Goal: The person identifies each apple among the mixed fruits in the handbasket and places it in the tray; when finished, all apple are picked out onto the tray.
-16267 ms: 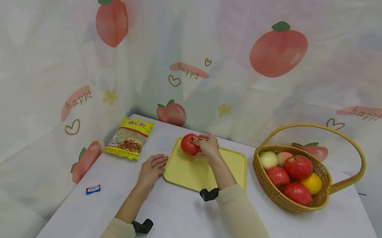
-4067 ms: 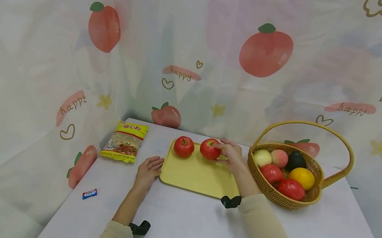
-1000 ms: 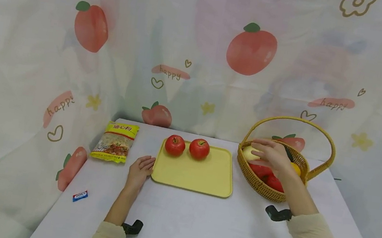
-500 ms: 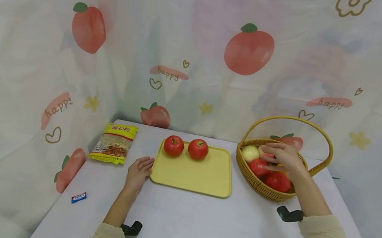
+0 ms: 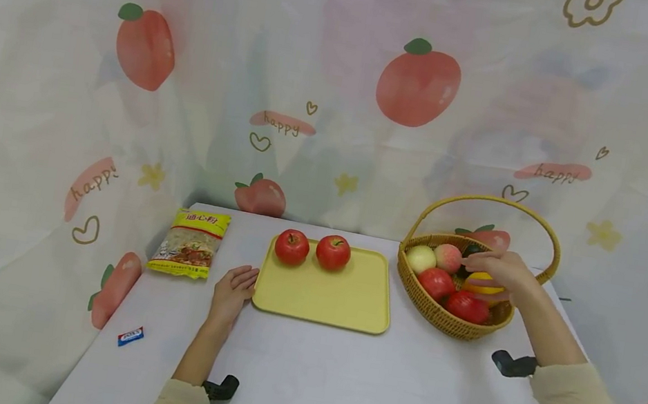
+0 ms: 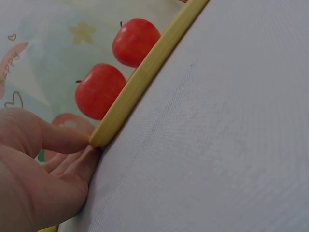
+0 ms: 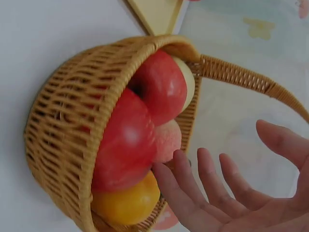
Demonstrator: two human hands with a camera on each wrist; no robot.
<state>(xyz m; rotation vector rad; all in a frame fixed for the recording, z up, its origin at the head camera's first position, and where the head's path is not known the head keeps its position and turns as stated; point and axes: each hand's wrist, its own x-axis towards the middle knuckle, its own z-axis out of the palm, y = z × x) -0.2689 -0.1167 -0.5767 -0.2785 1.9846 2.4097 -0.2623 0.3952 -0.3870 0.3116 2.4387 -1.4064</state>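
Observation:
My left hand (image 5: 232, 294) rests on the white table at the left edge of the yellow tray (image 5: 322, 299). In the left wrist view its thumb tip touches the tray's corner, fingers extended alongside. Two red apples (image 5: 292, 247) stand side by side at the back of the tray. Over the wicker basket (image 5: 445, 323) my right hand (image 5: 505, 271) hovers, holding nothing, its fingers spread. Below it is the yellow-orange fruit (image 7: 128, 200), partly covered in the head view. Also in the basket are a peach (image 5: 448, 257), a pale round fruit (image 5: 420, 260), two red fruits (image 5: 436, 284) and a dark fruit.
The basket's tall handle (image 5: 488, 199) arches behind my right hand. A yellow pasta bag (image 5: 190, 243) lies at the back left, and a small blue-and-red packet (image 5: 130, 336) sits near the table's left edge. Patterned cloth hangs behind and beside the table.
Both apples now sit on the tray; the right hand set the second one down and let go. Since then it has moved right across the basket. The left hand stays by the tray.

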